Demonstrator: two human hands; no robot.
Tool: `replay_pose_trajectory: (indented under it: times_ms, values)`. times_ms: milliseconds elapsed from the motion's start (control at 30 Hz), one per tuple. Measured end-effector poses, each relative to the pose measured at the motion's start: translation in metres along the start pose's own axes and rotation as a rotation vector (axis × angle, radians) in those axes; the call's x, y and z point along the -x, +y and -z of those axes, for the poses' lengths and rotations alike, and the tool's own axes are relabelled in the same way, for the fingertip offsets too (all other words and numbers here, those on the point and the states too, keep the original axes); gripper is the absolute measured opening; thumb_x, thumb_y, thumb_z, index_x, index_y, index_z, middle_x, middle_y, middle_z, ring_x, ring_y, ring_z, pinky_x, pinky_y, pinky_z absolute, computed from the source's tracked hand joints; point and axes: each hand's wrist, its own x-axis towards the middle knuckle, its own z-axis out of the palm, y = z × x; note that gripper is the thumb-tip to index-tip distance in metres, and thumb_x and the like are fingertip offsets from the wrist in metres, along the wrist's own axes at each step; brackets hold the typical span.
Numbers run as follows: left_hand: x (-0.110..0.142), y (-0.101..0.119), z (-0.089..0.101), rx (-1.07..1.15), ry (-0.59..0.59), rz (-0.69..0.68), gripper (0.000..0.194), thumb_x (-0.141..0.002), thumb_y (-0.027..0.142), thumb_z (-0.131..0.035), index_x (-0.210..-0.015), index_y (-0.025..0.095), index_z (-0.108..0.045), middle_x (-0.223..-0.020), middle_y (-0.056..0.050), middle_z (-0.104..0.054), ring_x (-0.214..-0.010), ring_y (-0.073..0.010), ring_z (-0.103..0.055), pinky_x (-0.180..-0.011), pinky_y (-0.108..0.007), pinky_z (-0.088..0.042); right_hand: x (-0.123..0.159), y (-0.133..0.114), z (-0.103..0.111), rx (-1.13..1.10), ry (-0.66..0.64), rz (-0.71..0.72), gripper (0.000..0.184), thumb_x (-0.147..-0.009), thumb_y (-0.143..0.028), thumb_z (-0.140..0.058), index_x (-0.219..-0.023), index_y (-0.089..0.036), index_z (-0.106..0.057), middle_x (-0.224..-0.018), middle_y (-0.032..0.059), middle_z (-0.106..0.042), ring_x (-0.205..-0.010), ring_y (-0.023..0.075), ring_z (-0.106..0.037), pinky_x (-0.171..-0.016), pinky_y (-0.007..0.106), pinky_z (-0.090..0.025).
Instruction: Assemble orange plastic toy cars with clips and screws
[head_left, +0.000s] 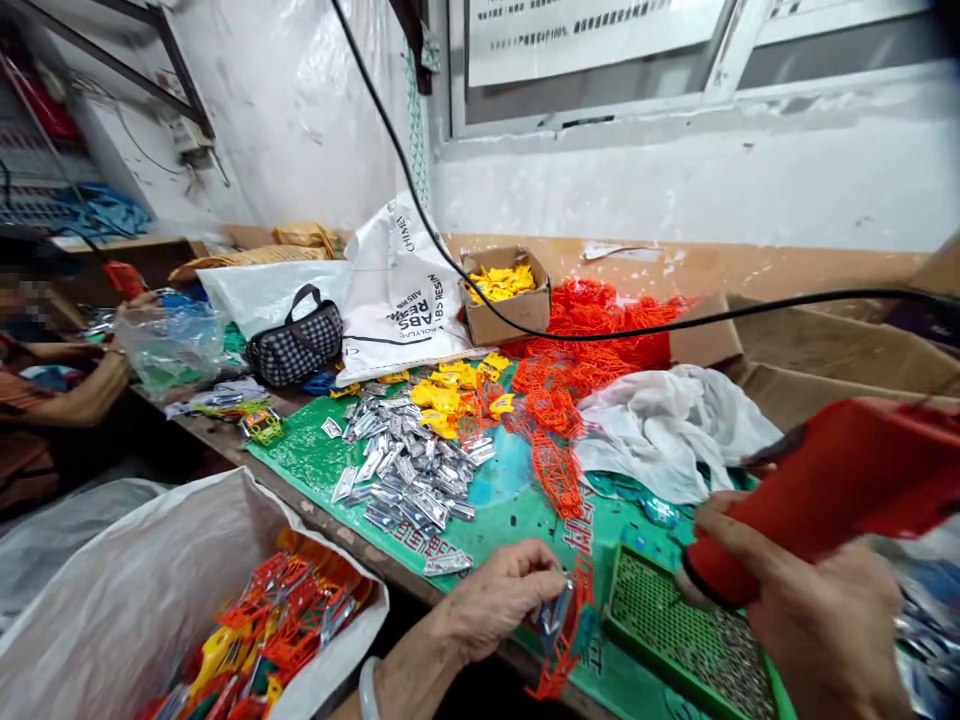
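Note:
My left hand [502, 600] is closed, pinching a silver plastic part [555, 615] together with an orange lattice part [564, 660] at the table's front edge. My right hand [817, 610] is wrapped round a red electric screwdriver [780, 500], slightly blurred, held above the green basket [622, 600]. Small metal screws [720, 650] lie in that basket. Beyond my left hand is a heap of silver parts [412, 470], with yellow parts [450, 385] behind it. Orange lattice parts [555, 430] are piled to its right.
A white sack [187, 540] of assembled pieces stands open at the front left. A cardboard box [510, 315] of yellow parts, a checked bag [296, 340] and a white cloth [675, 420] are further back. A black cable [600, 335] crosses the view. A co-worker's arm [82, 395] is at left.

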Motion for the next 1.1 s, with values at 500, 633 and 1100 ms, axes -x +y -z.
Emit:
replay_pose_trajectory:
  times_ms: [500,633,1100]
  values:
    - [0.013,-0.006,0.024,0.645,0.164,-0.026,0.029,-0.065,0.014,-0.080,-0.094,0.011,-0.075,-0.089,-0.011,-0.078,-0.081,-0.0257,-0.074,-0.079,-0.034,-0.055,-0.050,-0.011,-0.201,0.973,-0.645,0.886,0.025,-0.093,-0.026,-0.057,-0.116,-0.019,-0.065,-0.123,0.0124,-0.063,-0.114,0.0266,-0.058,-0.093,0.043,-0.051]
    - [0.019,-0.013,0.031,0.619,0.148,-0.015,0.038,-0.063,0.014,-0.080,-0.100,0.011,-0.075,-0.090,-0.012,-0.079,-0.081,-0.0268,-0.074,-0.078,-0.034,-0.056,-0.066,-0.009,-0.261,1.102,-0.802,0.865,0.035,-0.094,-0.034,-0.060,-0.124,-0.017,-0.058,-0.125,0.0095,-0.061,-0.107,0.0230,-0.063,-0.089,0.045,-0.055]
    - [0.029,0.008,0.025,0.292,0.202,-0.249,0.050,-0.075,0.023,-0.077,-0.124,0.022,-0.067,-0.105,-0.005,-0.077,-0.098,-0.0225,-0.070,-0.088,-0.030,-0.052,-0.041,0.004,-0.175,1.152,-0.531,0.689,0.035,-0.101,-0.017,-0.033,-0.125,-0.006,-0.055,-0.105,0.0205,-0.070,-0.099,0.0263,-0.068,-0.083,0.036,-0.051]
